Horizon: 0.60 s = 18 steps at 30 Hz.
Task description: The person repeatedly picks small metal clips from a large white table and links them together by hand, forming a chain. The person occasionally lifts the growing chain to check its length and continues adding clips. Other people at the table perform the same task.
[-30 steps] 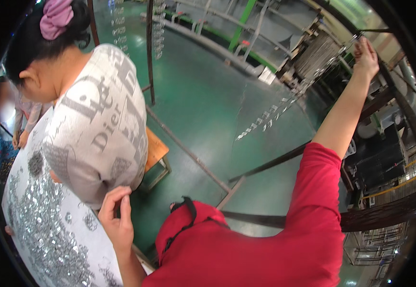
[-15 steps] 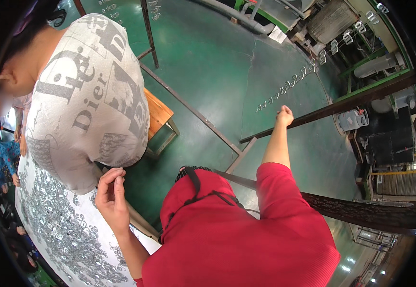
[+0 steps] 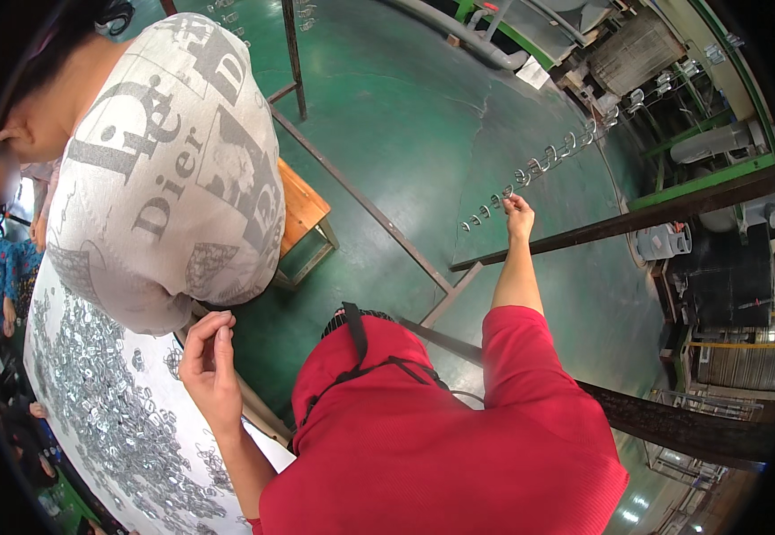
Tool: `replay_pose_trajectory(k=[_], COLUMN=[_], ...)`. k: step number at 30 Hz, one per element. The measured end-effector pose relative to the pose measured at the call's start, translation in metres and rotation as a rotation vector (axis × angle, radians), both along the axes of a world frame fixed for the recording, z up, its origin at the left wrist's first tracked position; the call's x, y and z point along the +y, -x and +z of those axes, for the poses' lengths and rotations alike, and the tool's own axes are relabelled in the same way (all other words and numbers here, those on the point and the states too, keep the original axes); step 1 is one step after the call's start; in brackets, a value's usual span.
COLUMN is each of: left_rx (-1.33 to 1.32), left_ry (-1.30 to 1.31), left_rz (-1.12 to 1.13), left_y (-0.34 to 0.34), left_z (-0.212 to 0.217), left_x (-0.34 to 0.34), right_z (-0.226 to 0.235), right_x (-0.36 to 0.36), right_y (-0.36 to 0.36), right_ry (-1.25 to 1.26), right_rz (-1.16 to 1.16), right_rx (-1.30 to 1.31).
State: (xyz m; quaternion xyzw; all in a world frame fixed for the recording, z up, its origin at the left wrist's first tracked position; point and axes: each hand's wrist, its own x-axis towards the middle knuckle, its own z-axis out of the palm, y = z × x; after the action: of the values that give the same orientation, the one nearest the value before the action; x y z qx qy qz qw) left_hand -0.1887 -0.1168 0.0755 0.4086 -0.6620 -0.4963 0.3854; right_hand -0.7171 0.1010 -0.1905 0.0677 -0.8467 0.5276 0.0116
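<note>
Hands: right at hanging metal rings, left pinching above ring pile

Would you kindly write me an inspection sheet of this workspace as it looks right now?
Surface: white table at lower left, strewn with parts.
Job's things: small metal rings heaped on the table; a row of hanging rings along the line.
Clutter: wooden stool on the green floor.
Hands: left hand pinched above the table, contents too small to tell; right hand raised to a hanging ring.
Cables: nothing seen.
Surroundings: co-worker in a grey printed shirt; dark metal rail.
</note>
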Motion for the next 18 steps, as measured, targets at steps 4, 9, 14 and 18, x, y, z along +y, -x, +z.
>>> replay_pose_trajectory(k=[4, 9, 14, 18], left_rx=[-0.012, -0.018, -0.018, -0.016], left_ry=[0.012, -0.001, -0.004, -0.003], left_rz=[0.020, 0.023, 0.015, 0.023], left_y=[-0.001, 0.003, 0.003, -0.001], left_z=[-0.002, -0.002, -0.006, -0.007], left_x=[0.002, 0.005, 0.007, 0.012], right_z=[0.023, 0.020, 0.014, 0.022], right_x=[-0.025, -0.031, -0.029, -0.022], right_y=[-0.021, -0.025, -0.027, -0.038], right_ry=[0.078, 0.035, -0.043, -0.136], right_rz=[-0.028, -0.184, -0.356, -0.477], right_rx=[0.002, 0.060, 0.124, 0.156])
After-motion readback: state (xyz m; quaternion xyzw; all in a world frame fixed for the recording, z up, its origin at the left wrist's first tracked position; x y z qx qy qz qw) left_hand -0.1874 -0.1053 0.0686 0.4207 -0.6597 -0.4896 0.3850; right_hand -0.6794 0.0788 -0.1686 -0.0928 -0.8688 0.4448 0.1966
